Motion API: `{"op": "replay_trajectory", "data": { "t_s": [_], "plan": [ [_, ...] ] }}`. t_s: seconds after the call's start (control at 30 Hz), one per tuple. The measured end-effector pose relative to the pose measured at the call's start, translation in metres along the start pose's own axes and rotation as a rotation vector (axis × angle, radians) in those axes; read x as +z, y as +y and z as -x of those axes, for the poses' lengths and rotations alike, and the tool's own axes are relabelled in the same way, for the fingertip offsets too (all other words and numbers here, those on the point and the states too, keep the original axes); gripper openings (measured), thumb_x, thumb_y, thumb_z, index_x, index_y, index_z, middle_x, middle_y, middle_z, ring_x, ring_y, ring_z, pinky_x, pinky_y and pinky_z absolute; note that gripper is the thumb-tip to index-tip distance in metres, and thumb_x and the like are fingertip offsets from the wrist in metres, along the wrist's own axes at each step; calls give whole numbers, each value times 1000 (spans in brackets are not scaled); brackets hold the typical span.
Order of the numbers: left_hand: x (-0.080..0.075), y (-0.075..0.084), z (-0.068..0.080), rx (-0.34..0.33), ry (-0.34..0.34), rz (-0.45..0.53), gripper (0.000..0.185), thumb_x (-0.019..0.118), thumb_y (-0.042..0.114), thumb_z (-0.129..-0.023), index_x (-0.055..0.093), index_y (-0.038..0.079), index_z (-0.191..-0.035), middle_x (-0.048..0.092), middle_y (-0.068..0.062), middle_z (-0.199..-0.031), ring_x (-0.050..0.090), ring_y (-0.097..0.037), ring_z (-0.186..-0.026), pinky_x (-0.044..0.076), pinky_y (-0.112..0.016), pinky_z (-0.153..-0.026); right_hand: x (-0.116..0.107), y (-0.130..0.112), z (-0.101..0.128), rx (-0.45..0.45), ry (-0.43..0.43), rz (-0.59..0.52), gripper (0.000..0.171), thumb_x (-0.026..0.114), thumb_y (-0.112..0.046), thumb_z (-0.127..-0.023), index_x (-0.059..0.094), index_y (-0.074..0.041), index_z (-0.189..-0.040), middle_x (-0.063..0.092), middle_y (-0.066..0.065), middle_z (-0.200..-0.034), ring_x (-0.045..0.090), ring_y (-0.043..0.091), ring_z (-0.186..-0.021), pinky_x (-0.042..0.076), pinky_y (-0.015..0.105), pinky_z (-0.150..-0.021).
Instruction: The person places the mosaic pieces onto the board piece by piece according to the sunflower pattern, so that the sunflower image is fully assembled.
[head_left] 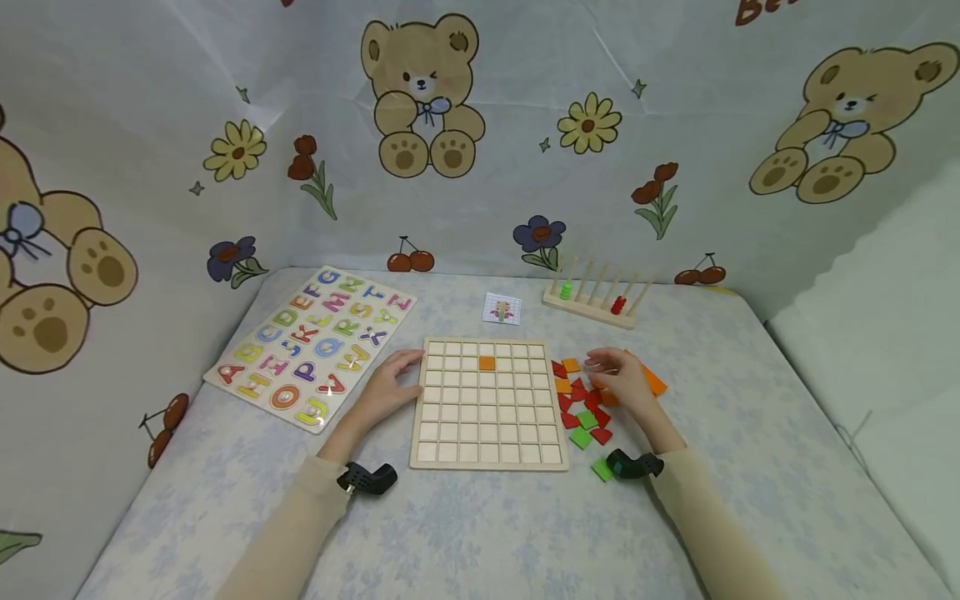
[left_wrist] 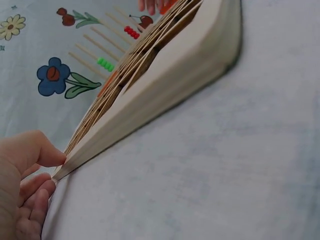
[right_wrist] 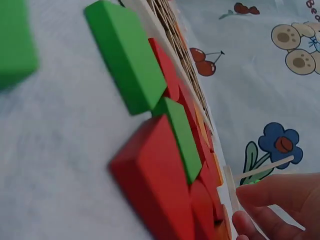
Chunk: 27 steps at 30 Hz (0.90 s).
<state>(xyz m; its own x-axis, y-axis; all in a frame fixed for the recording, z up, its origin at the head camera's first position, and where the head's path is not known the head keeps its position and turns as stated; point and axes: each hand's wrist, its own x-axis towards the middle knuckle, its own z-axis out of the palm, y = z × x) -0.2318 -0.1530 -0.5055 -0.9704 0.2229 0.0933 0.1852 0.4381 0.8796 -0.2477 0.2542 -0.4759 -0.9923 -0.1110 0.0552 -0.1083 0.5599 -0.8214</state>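
Note:
A square wooden grid board (head_left: 489, 400) lies on the table, with one orange square tile (head_left: 487, 363) in its second row. My left hand (head_left: 388, 385) is at the board's upper left edge; in the left wrist view its thumb (left_wrist: 45, 151) and fingers meet the far end of that edge. Over a loose pile of red, orange and green pieces, right of the board, hovers my right hand (head_left: 622, 379), its fingers loosely bent. The right wrist view shows nothing between those fingers. Red (right_wrist: 155, 175) and green (right_wrist: 127, 57) blocks lie close to that camera.
Left of the board lies an alphabet puzzle board (head_left: 311, 346). Behind it are a small picture card (head_left: 502, 308) and a wooden peg rack (head_left: 592, 305) with green and red beads. An orange flat piece (head_left: 651, 377) sticks out beyond the right hand. A bear-printed cloth hangs behind.

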Motion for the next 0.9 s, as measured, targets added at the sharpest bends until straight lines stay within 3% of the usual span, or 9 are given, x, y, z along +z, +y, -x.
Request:
{"op": "replay_trajectory", "data": {
  "t_s": [0.3,0.53,0.73,0.9],
  "plan": [
    [-1,-2,0,3,26,32,56,67,6,-83,50,6,-136,53,-12,-137,49,-28,-127,39,-45,-111,-10,18,8,-26,-38,20,37,62,-2,-88,57,6,-124,62,28,-117,57,38,-105,46,6,-76],
    [-1,-3,0,10,22,30,53,66,6,-84,51,6,-135,53,-12,-136,49,-28,-126,38,-46,-111,-11,31,7,-5,-20,-4,40,65,-9,-89,57,3,-125,62,25,-120,56,30,-102,47,6,-75],
    [-1,-3,0,2,24,33,52,66,6,-84,53,7,-134,53,-13,-135,49,-28,-125,39,-46,-110,-10,33,7,27,-16,16,45,69,-13,-87,57,3,-127,61,24,-122,56,26,-101,47,7,-74],
    [0,-2,-1,19,24,33,52,66,4,-84,53,5,-134,53,-14,-135,49,-29,-126,39,-47,-110,-8,24,8,33,24,-42,52,67,-12,-87,50,3,-133,60,26,-123,59,26,-101,48,6,-73]
  ]
}}
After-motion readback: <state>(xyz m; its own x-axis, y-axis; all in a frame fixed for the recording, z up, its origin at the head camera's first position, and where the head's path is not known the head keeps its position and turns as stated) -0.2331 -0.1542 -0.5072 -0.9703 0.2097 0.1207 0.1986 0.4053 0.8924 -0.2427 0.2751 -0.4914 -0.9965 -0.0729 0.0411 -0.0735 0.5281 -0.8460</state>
